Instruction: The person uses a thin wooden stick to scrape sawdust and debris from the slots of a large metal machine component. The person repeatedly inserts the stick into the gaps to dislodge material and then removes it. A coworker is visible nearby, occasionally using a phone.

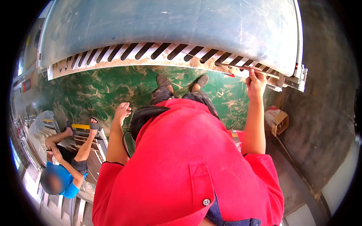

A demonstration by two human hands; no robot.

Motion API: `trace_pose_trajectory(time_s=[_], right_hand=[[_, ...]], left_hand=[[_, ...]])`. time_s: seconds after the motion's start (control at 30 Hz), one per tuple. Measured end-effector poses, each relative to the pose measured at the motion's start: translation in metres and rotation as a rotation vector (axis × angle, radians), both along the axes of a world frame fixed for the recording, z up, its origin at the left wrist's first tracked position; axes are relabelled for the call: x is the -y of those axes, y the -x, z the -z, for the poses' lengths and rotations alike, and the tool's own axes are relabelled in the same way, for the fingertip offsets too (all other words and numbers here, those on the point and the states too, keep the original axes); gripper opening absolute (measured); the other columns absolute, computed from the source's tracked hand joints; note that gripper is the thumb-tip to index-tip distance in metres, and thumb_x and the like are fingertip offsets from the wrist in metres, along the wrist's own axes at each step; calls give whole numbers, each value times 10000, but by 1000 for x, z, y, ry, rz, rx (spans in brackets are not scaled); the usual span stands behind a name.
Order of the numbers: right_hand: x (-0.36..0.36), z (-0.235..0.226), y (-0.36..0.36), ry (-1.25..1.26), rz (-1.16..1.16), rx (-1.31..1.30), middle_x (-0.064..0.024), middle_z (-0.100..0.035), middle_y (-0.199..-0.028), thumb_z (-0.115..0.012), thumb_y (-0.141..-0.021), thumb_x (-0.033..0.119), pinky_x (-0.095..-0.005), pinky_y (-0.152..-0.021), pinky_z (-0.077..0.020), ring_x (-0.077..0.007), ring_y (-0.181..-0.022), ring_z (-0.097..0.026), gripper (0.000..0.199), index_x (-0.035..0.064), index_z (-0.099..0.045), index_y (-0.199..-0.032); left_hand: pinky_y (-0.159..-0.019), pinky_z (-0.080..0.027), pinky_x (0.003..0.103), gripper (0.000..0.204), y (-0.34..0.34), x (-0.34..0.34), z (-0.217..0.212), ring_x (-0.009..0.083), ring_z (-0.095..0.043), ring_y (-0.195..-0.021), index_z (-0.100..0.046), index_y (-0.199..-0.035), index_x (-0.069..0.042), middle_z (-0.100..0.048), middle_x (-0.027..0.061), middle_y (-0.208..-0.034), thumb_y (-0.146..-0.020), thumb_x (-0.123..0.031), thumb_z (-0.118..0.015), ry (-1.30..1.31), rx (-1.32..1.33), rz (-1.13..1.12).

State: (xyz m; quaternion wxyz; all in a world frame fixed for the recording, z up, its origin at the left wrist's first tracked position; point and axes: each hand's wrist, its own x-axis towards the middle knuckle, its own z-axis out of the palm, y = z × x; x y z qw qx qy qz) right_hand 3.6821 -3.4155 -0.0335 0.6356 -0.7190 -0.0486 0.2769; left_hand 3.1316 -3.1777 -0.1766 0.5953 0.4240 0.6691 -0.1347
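Note:
My right hand [255,83] is at the near right edge of a wide machine with a grey belt [169,22]. Its thumb and fingers pinch a long, thin brown strip [232,66], which lies nearly level over the slotted edge plate [166,56]. Sawdust-like brown powder coats that white plate and its dark slots. Lower down on the left, my left hand [122,112] hangs beside my body with its fingers curled in. Nothing shows in it, and it touches nothing.
Brown dust streaks the green floor [102,84] under my shoes. An opened cardboard box [277,119] stands at right. On the left, a person in a blue shirt [68,182] sits among stacked boards. A metal bracket [299,78] juts from the machine's right corner.

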Motion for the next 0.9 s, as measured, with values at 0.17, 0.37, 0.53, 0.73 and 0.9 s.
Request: trace_pose_trajectory(time_s=[0.17, 0.37, 0.53, 0.73, 0.9], right_hand=[[41, 5, -29, -238, 128, -14, -96, -671, -906, -572, -912, 36, -208, -518, -413, -100, -600, -528, 97, 44, -613, -999], [74, -63, -50, -210, 112, 228, -139, -682, -957, -595, -902, 39, -174, -460, -358, -76, -566, -484, 94, 31, -632, -988], [28, -46, -26, -75, 21, 269, -90, -668, -847, -586, -915, 59, -178, -405, -319, -70, -527, -481, 79, 33, -636, -970], [-2, 17, -7, 38, 10, -27, -19, -595, -718, -609, -908, 82, -206, -345, -273, -92, -459, -488, 82, 39, -645, -968], [51, 12, -42, -99, 231, -3, -1, -546, -709, -583, -921, 70, -190, -420, -322, -80, -540, -456, 106, 39, -615, -1017]], left_hand=[[-681, -470, 299, 417, -21, -10, -9, 154, -599, -747, -561, -1185, -92, -639, 58, -962, -916, -410, -534, -51, 33, 24], [-673, -465, 292, 418, -24, -8, -14, 156, -595, -741, -560, -1186, -90, -636, 56, -961, -918, -409, -534, -45, 59, -13], [-602, -446, 275, 390, -14, -1, -7, 124, -561, -673, -568, -1168, -93, -615, 36, -876, -910, -386, -561, -11, 34, -36], [-609, -442, 276, 388, -6, 5, -5, 121, -562, -669, -566, -1165, -98, -614, 31, -877, -907, -388, -562, 8, 4, -48], [-604, -435, 271, 387, -11, 9, -18, 115, -548, -656, -567, -1155, -98, -612, 32, -883, -904, -392, -566, -40, 39, -89]])
